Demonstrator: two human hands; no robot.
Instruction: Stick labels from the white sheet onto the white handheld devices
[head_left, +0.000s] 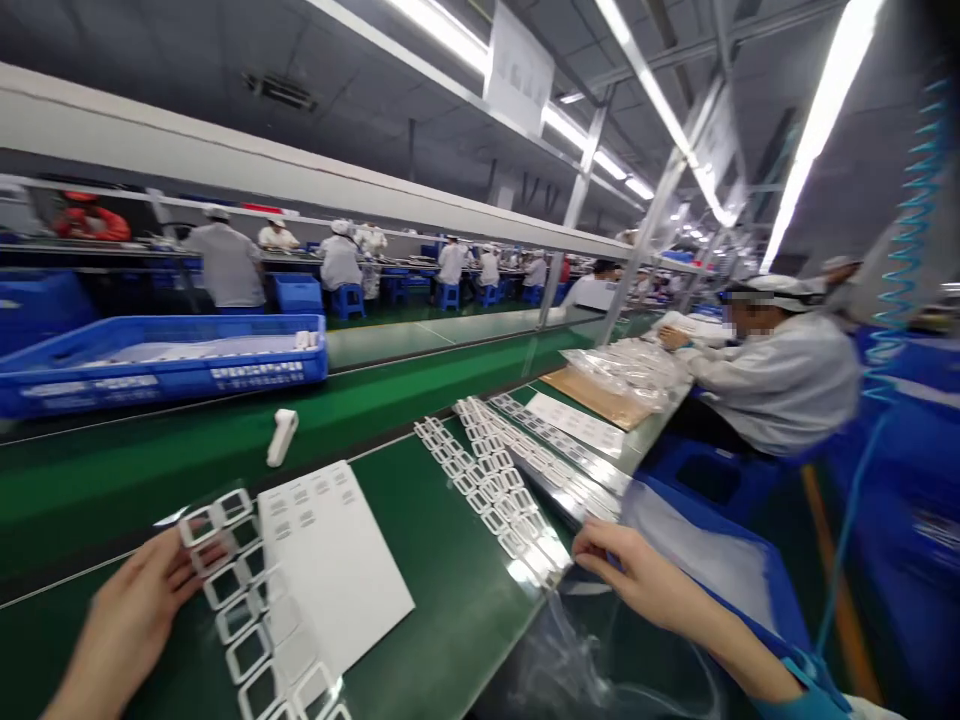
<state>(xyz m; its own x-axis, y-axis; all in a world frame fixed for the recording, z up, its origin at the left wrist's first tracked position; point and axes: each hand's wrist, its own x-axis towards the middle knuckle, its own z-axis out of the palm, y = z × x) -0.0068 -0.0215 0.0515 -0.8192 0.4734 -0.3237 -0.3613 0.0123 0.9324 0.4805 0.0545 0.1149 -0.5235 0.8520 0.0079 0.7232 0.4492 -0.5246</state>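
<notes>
My left hand point(142, 600) grips the upper left edge of a clear sheet of white square frame stickers point(247, 650), thumb in front and fingers showing through behind. The sheet overlaps a white label sheet point(337, 570) with small grey printed labels at its top, lying on the green table. My right hand point(619, 560) is at the table's right edge with its fingers curled together. Whether anything is pinched in them is hidden. Close to its fingertips lie more clear sheets of white frames point(487, 480) and a stack of clear strips point(555, 455).
A small white handheld device point(282, 437) lies on the green conveyor belt point(390, 390). Beyond it stands a blue tray point(165, 365) with white items. Plastic bags point(630, 365) lie on brown cardboard point(592, 397). A co-worker point(780, 360) sits at right, near a coiled blue hose point(904, 240).
</notes>
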